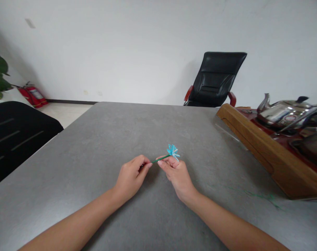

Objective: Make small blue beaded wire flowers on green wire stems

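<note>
A small craft flower (172,152) with pale blue, bead-like petals and a thin green stem is held between my hands above the grey table (116,132). My left hand (133,174) pinches the stem's lower end between thumb and fingertips. Close to the blossom, my right hand (175,172) grips the upper stem with thumb and fingers, palm turned partly up. The stem slants up to the right, and the petals stick out past my right fingers. Part of the stem's lower tip is hidden in my left fingers.
Loose green thread (263,196) lies on the table at the right. Beyond it stands a wooden tea tray (252,139) with a metal kettle (284,111). A black office chair (216,76) is behind the table, another dark chair (20,136) at the left, near red fire extinguishers (34,96).
</note>
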Motion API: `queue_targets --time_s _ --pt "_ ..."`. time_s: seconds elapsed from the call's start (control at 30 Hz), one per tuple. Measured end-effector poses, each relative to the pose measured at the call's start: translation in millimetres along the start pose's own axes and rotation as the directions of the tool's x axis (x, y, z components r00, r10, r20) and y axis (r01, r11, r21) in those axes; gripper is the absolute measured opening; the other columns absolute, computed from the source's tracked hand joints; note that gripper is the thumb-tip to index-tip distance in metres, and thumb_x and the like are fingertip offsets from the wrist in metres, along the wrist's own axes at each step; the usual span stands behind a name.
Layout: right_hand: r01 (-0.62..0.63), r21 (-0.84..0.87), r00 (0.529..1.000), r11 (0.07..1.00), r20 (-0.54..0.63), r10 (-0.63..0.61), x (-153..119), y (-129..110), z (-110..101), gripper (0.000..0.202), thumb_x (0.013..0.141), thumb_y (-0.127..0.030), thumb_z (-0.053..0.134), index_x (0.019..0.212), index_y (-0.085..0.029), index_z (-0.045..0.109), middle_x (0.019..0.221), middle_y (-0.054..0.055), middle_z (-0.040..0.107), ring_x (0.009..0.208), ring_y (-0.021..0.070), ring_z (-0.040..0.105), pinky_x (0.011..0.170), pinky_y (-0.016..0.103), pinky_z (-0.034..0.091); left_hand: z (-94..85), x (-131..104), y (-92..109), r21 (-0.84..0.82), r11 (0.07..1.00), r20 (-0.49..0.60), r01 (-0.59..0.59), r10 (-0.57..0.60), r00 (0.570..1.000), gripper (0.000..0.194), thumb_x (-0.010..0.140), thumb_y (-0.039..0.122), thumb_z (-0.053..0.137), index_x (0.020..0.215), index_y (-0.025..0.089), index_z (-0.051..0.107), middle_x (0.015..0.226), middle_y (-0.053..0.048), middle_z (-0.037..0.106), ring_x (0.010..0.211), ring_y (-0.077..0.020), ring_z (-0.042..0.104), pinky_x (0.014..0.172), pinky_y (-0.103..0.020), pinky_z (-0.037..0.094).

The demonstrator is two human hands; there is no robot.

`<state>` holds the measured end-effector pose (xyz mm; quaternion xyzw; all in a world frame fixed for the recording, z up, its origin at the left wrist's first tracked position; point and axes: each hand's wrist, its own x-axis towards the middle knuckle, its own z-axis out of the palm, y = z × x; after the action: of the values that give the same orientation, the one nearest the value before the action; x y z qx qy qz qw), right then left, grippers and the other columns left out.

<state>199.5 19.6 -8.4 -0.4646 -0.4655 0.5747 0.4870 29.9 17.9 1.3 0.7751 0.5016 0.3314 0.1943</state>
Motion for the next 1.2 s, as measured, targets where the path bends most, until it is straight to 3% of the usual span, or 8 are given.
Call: queue_targets --time_s 0.33,0.47,0.67,0.93,1.2 --pt "0.007 -0.011 1.000 1.000 -0.013 -0.007 1 1 0 0.030 0.074 -0.044 0.067 0.085 -0.017 0.069 0.053 -0.006 0.041 0.044 0.0064 0.021 0.044 0.024 0.015 0.5 0 -1 -0.007 1.000 -0.006 -0.001 0.001 1.000 0.014 0.091 0.026 0.047 0.084 0.019 0.057 0.072 0.001 0.060 0.065 -0.0125 0.055 0.061 -0.022 0.039" --pt "0.012 -0.003 1.000 1.000 -0.008 -0.012 1 0 0 0.029 0.074 -0.043 0.067 0.085 -0.017 0.069 0.053 -0.006 0.042 0.044 0.0065 0.022 0.043 0.024 0.016 -1.6 1 1 -0.043 0.997 -0.010 -0.071 0.070 0.997 0.015 0.092 0.024 0.047 0.098 0.021 0.061 0.082 -0.002 0.061 0.073 -0.0136 0.056 0.067 -0.023 0.041" --pt "0.034 -0.026 0.999 0.999 0.021 -0.034 1 1 0 0.030 0.076 -0.044 0.066 0.088 -0.017 0.069 0.057 -0.005 0.045 0.045 0.0066 0.022 0.043 0.024 0.016 -2.4 2 1 -0.059 0.993 0.003 -0.104 0.105 0.995 0.019 0.093 0.024 0.045 0.093 0.020 0.064 0.075 -0.002 0.058 0.068 -0.0130 0.053 0.064 -0.022 0.039" --pt "0.035 -0.061 0.998 0.998 0.050 -0.032 0 -2 -2 0.025 0.078 -0.043 0.065 0.079 -0.018 0.065 0.051 -0.008 0.035 0.044 0.0067 0.024 0.043 0.024 0.017 -6.9 7 2 -0.182 0.982 -0.014 -0.050 0.048 0.999 0.020 0.091 0.025 0.048 0.084 0.019 0.066 0.071 0.000 0.060 0.067 -0.0128 0.054 0.065 -0.022 0.040" --pt "-0.001 -0.005 0.996 1.000 0.088 0.002 0 -6 -3 0.023 0.075 -0.040 0.068 0.077 -0.017 0.064 0.051 -0.008 0.037 0.043 0.0058 0.024 0.042 0.023 0.017 -8.1 11 -3 -0.439 0.893 0.110 0.095 -0.051 0.993 0.018 0.087 0.030 0.055 0.088 0.019 0.068 0.073 0.000 0.063 0.067 -0.0121 0.054 0.061 -0.021 0.041"
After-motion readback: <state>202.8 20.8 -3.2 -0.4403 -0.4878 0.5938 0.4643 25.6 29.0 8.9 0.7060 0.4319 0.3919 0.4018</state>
